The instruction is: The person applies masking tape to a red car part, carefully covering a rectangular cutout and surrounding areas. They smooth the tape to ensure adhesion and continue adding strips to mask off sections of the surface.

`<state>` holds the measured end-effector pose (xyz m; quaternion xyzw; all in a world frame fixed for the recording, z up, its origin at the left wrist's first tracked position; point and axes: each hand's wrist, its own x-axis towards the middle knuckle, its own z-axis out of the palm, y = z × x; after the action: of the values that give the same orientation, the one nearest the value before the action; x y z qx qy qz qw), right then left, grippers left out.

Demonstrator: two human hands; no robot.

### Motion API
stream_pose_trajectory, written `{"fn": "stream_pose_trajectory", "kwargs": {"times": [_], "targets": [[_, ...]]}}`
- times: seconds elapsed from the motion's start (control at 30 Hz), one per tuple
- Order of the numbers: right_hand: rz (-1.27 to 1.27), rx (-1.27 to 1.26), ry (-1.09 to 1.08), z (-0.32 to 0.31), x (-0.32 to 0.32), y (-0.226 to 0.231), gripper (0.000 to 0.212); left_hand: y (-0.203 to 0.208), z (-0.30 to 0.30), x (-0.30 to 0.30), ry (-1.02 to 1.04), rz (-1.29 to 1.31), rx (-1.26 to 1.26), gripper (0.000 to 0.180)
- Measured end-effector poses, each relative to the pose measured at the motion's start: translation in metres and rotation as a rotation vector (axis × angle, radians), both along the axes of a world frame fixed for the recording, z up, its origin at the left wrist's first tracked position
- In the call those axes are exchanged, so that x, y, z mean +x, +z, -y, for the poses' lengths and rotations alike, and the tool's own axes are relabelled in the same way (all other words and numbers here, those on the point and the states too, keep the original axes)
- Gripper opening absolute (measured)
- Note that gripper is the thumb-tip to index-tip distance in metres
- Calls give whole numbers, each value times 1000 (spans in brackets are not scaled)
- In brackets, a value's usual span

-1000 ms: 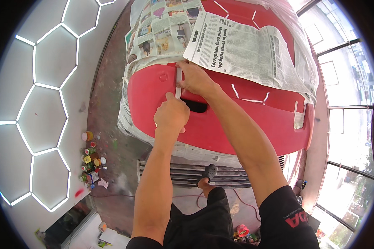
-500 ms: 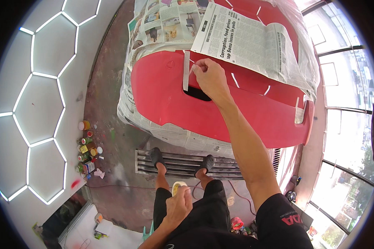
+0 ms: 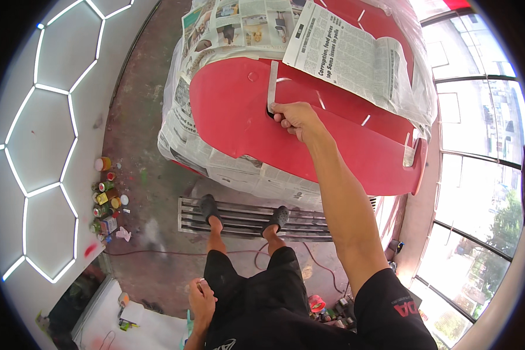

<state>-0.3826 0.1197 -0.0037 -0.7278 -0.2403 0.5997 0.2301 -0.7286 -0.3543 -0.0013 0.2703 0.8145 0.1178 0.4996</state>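
A pale strip of tape [image 3: 272, 81] lies upright on the red car panel [image 3: 309, 140], its lower end at a dark opening, just beside newspaper [image 3: 350, 58].

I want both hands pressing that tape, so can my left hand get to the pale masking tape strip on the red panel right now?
Probably yes: the left hand hangs by the hip, and nothing blocks the way to the pale masking tape strip beside the right hand.

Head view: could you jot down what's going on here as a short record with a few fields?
Right hand: right hand presses the lower end of a tape strip on a red car panel
Left hand: left hand down by the hip, holding something small, unclear what
Covering: newspaper masks the car above and around the panel
Floor: paint cans by the wall, metal grate underfoot
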Motion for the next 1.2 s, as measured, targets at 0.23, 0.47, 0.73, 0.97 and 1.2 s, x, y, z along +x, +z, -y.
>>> {"fn": "stream_pose_trajectory", "kwargs": {"times": [0.23,0.47,0.73,0.97,1.2], "targets": [[39,-38,-26,1,-2,-10,14,-11,-5,-8,-42,2,40,28],[168,40,49,-1,-2,-18,27,-9,-4,-16,-40,-21,15,27],[333,156,130,0,-7,-31,29,-14,0,-12,-56,-30,18,26],[656,44,314,-5,-13,-35,40,-13,2,-10,-36,-45,33,26],[963,151,531,-6,-19,-15,41,-16,7,-11,-18,-12,67,26]]}}
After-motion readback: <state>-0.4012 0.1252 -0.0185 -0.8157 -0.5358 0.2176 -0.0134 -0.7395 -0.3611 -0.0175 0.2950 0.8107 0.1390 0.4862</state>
